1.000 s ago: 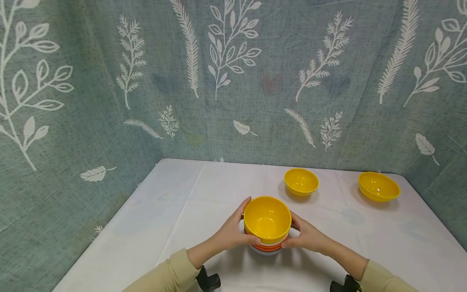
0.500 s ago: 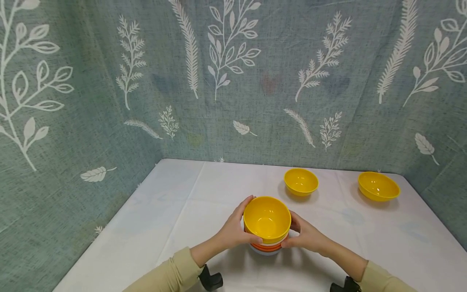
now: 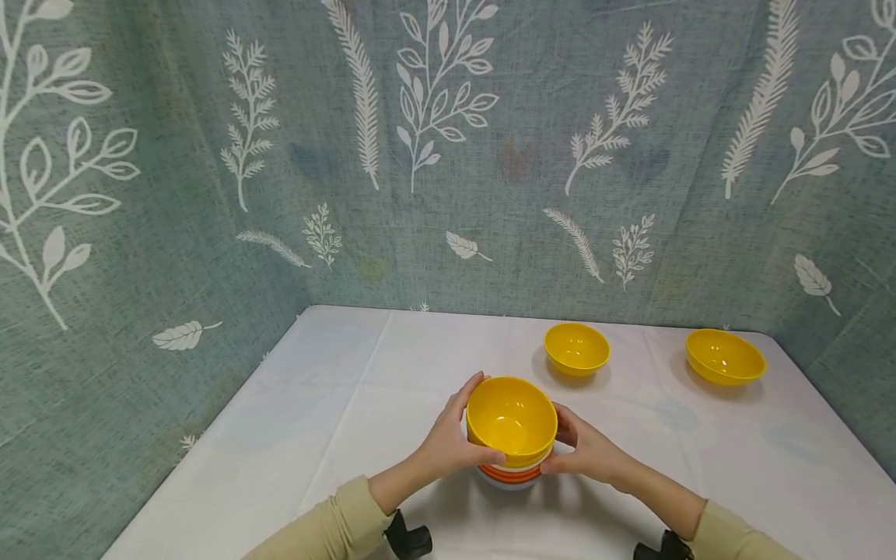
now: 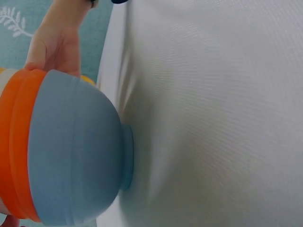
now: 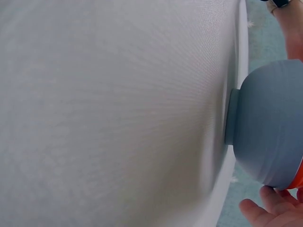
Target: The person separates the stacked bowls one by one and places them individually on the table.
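I have the stack of bowls (image 3: 512,432) on the tabletop (image 3: 392,373), roughly midway between the left and right edges and well in from the far edge. The person's left hand (image 3: 450,445) has its fingers curled round the left side of the stack, with the thumb along the front of the top bowl. The right hand (image 3: 593,453) mirrors it: fingers bent round the right side, thumb pressed against the front just below the yellow rim. I read both hands as clamped on the stack between thumb and fingers.

From top to bottom I see a yellow bowl (image 3: 512,420), a thin whitish band (image 4: 5,80), orange banding (image 4: 21,142) and a blue-grey bowl (image 4: 75,146). The orange shows as 2 ridges, and I cannot tell whether that is 1 bowl or 2. The stack stands upright, mouth up. Its foot ring (image 4: 127,156) is right at the cloth; I cannot tell whether it touches.

Apart from the stack, I count 2 more yellow bowls, both mouth up: a middle yellow bowl (image 3: 577,349) near the far edge, right of centre, and a corner yellow bowl (image 3: 725,357) near the far right corner. Beyond the far edge I see a grey-green curtain (image 3: 518,202) printed with white leaves. Beige sleeves (image 3: 329,523) cover both forearms, with black devices (image 3: 409,540) below the wrists.
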`<move>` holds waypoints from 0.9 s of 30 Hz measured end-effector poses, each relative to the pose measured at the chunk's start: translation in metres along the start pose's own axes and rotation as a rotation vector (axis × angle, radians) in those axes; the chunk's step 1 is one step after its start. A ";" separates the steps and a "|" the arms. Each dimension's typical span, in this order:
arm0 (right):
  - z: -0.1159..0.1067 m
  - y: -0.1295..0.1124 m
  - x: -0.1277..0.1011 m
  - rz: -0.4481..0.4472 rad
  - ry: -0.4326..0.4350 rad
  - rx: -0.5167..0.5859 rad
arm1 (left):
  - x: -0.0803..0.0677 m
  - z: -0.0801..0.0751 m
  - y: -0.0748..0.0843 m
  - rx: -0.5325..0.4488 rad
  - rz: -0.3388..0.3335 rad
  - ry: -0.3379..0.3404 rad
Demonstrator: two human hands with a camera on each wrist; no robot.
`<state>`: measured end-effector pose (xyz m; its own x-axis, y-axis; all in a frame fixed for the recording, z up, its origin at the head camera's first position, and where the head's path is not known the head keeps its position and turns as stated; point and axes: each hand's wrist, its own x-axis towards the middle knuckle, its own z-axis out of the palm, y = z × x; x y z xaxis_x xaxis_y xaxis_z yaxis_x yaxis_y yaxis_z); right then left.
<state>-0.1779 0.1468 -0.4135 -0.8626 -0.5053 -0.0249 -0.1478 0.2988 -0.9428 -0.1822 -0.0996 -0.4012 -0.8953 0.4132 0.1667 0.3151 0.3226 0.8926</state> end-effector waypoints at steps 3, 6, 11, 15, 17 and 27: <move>-0.001 0.001 0.000 -0.017 -0.008 0.004 | 0.000 -0.002 0.004 -0.004 0.023 0.016; -0.001 0.002 0.000 -0.023 -0.012 0.012 | 0.000 -0.005 0.009 -0.004 0.039 0.041; -0.001 0.003 0.000 -0.034 -0.016 0.014 | 0.003 -0.011 0.015 -0.030 0.042 0.075; -0.001 0.004 0.001 -0.043 -0.022 0.015 | 0.006 -0.019 0.017 -0.052 0.062 0.090; 0.000 0.004 0.002 -0.035 -0.022 0.020 | 0.008 -0.024 0.019 -0.051 0.074 0.100; 0.000 0.003 0.001 0.028 -0.012 0.015 | 0.023 -0.048 0.020 -0.042 0.076 0.165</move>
<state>-0.1792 0.1472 -0.4164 -0.8604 -0.5066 -0.0549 -0.1168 0.3008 -0.9465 -0.2117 -0.1246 -0.3591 -0.9100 0.2889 0.2973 0.3732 0.2588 0.8909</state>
